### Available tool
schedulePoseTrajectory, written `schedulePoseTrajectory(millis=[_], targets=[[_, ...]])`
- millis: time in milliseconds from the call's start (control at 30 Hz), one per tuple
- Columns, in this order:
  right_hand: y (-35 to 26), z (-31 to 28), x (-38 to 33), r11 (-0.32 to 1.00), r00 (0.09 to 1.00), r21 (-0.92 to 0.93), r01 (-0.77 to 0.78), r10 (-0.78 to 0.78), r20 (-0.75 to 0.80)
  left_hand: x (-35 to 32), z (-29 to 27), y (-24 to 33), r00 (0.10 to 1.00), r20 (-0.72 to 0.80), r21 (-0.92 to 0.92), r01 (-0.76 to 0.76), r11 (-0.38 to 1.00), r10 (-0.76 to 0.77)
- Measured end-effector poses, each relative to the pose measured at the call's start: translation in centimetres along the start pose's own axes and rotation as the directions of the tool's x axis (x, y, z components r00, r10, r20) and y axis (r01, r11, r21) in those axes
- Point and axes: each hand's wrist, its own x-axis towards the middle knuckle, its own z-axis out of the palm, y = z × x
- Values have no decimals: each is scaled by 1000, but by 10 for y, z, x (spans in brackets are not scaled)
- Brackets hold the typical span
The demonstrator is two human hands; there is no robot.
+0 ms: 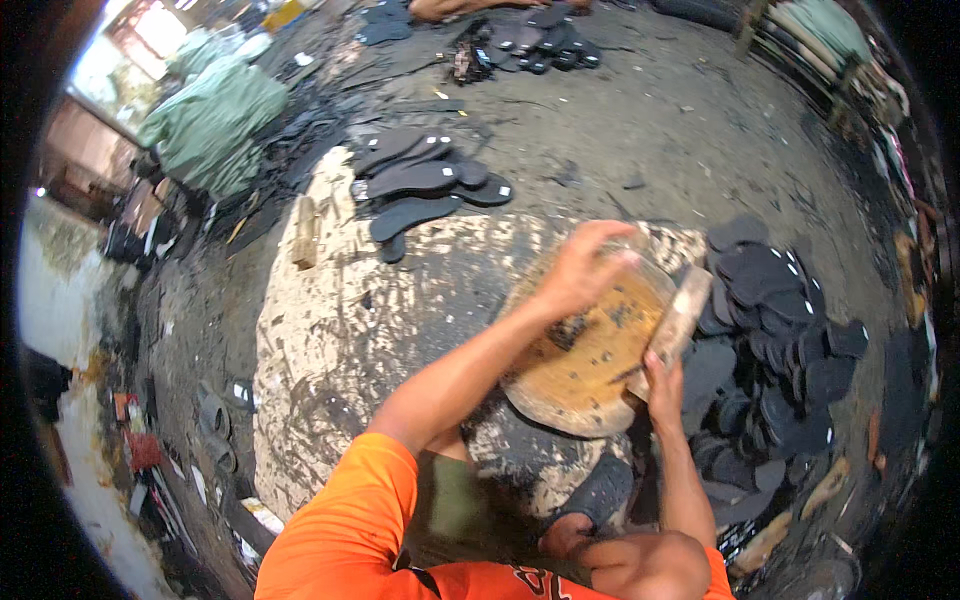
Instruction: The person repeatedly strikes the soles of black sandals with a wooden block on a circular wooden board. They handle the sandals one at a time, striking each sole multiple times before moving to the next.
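A round wooden block [590, 385], worn and orange-brown, lies on a big pale stump [340, 340] in front of me. My left hand [582, 268] hovers over the block's far side with its fingers curled; whatever is inside them is hidden. Under its wrist a small dark piece [568, 330] rests on the block. At the block's right edge my right hand [662, 388] grips the lower end of a wooden mallet [680, 318], which slants up and away.
A heap of black sandal soles [775, 330] lies right of the block. A few more soles [420, 190] sit at the stump's far edge beside a wooden stick [304, 232]. Further soles [540, 42] and green sacks [215, 120] are on the dirty floor beyond.
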Motion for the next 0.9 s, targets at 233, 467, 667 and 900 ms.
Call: schedulePoseTrajectory(millis=[233, 467, 667, 900], targets=[[0, -10, -10, 975, 980, 101, -197, 198, 0, 53, -243, -197, 884, -447, 603, 184, 777, 138], [-6, -6, -19, 971, 969, -7, -239, 238, -62, 131, -351, -277, 921, -369, 826, 385, 411, -123], [-23, 3, -22, 953, 951, -75, -293, 283, -124, 164, -361, -298, 895, -281, 903, 368, 220, -347], [-21, 10, -20, 941, 925, -23, -337, 326, -196, 39, -362, -256, 861, 117, 900, 119, 419, -495]])
